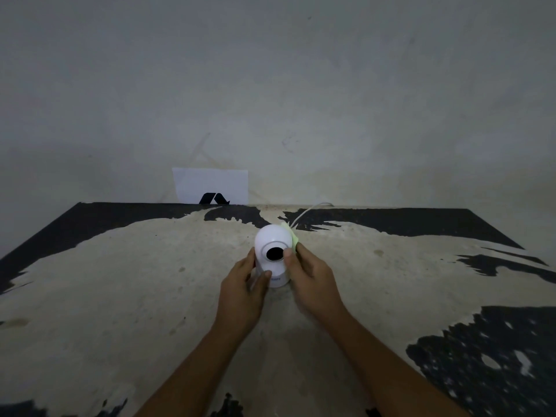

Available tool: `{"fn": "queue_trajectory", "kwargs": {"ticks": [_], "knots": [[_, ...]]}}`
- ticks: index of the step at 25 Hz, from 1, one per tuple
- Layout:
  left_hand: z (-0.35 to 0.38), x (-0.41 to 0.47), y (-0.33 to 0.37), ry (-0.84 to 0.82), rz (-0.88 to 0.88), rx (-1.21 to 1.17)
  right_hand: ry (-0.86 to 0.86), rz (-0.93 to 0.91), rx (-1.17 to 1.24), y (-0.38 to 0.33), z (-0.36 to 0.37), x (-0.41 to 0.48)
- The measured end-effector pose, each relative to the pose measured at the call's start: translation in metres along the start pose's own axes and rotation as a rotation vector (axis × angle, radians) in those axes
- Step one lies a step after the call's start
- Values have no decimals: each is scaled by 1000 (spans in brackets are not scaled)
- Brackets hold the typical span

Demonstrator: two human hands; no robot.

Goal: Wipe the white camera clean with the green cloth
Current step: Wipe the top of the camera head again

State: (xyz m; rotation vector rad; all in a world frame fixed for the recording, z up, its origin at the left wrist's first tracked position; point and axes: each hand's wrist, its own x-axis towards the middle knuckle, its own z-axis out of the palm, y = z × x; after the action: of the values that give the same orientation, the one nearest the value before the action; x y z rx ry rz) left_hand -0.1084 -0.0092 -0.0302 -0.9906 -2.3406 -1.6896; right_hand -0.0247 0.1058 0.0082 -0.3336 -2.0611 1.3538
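Note:
The white camera (272, 240) stands upright in the middle of the worn table (120, 281), its round head and dark lens facing me. My left hand (245, 288) grips its base from the left side. My right hand (310, 278) presses the pale green cloth (293, 236) against the right side of the camera's head, thumb near the lens. Only a strip of the cloth shows past my fingers.
A white cable (307, 212) runs from behind the camera to the table's back edge. A white sheet with a black mark (210, 186) leans on the grey wall behind the table. The tabletop is pale with black patches at its edges.

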Motion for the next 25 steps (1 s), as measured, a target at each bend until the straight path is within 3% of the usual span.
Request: {"fn": "queue_trajectory", "kwargs": {"ticks": [11,15,21,25], "knots": [[-1,3,0,1,11,57,37,-70,-55,-11,0,19],[-1,3,0,3,11,24,71,-11,-87,-11,3,28],[0,3,-2,-6,12,-17,11,-264,-118,-9,-1,24],[1,3,-3,-6,10,-14,-149,-478,-394,-3,-8,23]]}}
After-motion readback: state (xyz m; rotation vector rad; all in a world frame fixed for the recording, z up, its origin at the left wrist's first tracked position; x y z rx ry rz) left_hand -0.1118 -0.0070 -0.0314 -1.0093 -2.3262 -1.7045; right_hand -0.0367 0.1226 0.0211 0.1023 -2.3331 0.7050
